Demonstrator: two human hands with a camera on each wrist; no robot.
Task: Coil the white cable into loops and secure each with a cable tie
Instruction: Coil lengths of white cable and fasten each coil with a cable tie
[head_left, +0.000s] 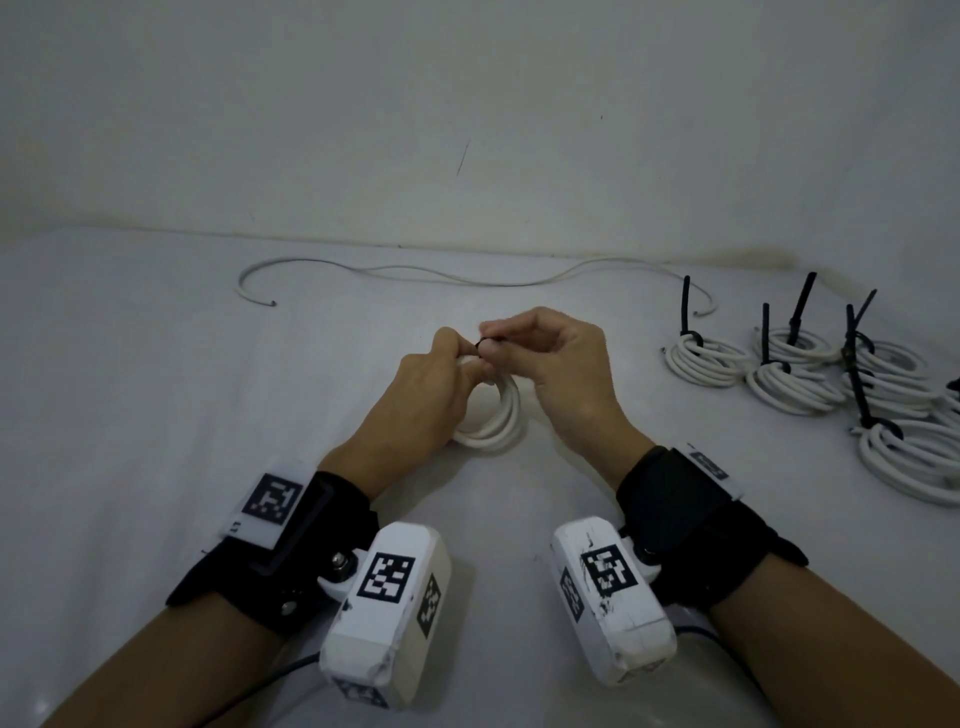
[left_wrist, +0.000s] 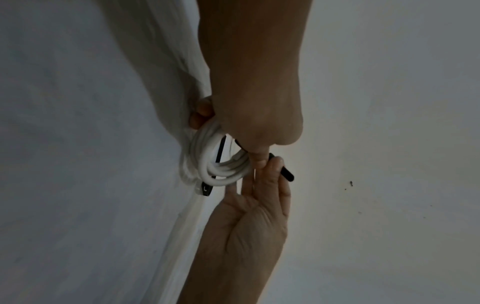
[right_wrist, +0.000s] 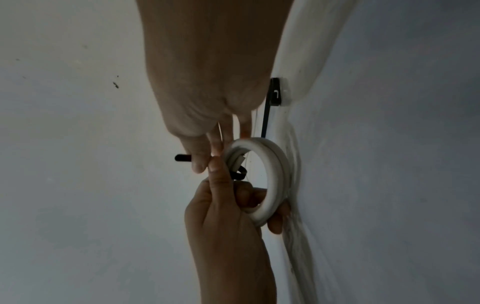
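A small white cable coil (head_left: 496, 415) stands on edge at the table's centre, between my hands. My left hand (head_left: 462, 358) grips its top, with fingers curled through the ring (right_wrist: 272, 174) and the thumb pressed beside a black cable tie (head_left: 485, 343). My right hand (head_left: 493, 338) pinches that tie at the coil's top. In the left wrist view the tie's strap (left_wrist: 220, 152) crosses inside the coil (left_wrist: 215, 166). Its tip (left_wrist: 285, 174) pokes out past the right fingers (left_wrist: 275, 162). The tie's head (right_wrist: 276, 92) hangs low beside the coil.
A loose white cable (head_left: 415, 273) snakes along the table's back edge by the wall. Several tied coils (head_left: 779, 374) with black tie tails sticking up are grouped at the right. Bare white tabletop (head_left: 156, 389) spreads to the left.
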